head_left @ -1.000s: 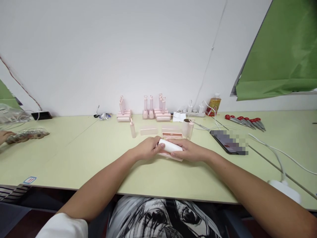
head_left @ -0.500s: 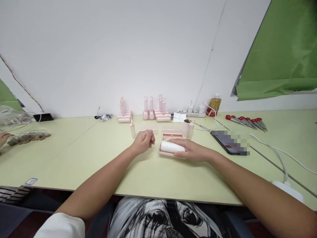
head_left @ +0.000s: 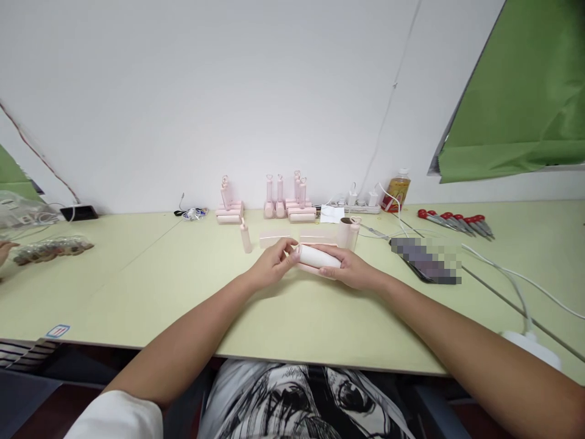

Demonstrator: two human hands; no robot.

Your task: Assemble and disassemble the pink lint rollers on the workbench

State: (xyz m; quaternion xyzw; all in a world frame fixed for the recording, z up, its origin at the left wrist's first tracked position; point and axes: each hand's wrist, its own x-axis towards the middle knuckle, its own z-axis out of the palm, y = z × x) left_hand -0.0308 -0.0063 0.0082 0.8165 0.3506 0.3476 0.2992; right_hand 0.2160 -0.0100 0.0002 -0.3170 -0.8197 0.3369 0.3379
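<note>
A white lint roller (head_left: 319,256) lies tilted in a pale pink case just in front of me. My right hand (head_left: 354,268) wraps around its right end, thumb on the near side and fingers over the far side. At the left end, my left hand (head_left: 276,262) has its thumb and fingers closed on the roller's tip. What lies between those fingertips is too small to make out. Behind the hands are two pale pink covers (head_left: 274,236), a pink handle (head_left: 245,236) standing upright on the left, and a cardboard-cored roll (head_left: 345,233) beside another handle (head_left: 353,235).
Several assembled pink lint rollers (head_left: 230,213) stand along the wall. To the right are a phone (head_left: 423,259), white cables, a drink bottle (head_left: 397,191) and red-handled tools (head_left: 457,223). Another person's hand (head_left: 5,250) is at far left near a wrapped bundle (head_left: 53,249).
My left hand has moved right from a loose fist and now grips the left end of the roller. The roller and case have risen slightly and tilted in my right hand.
</note>
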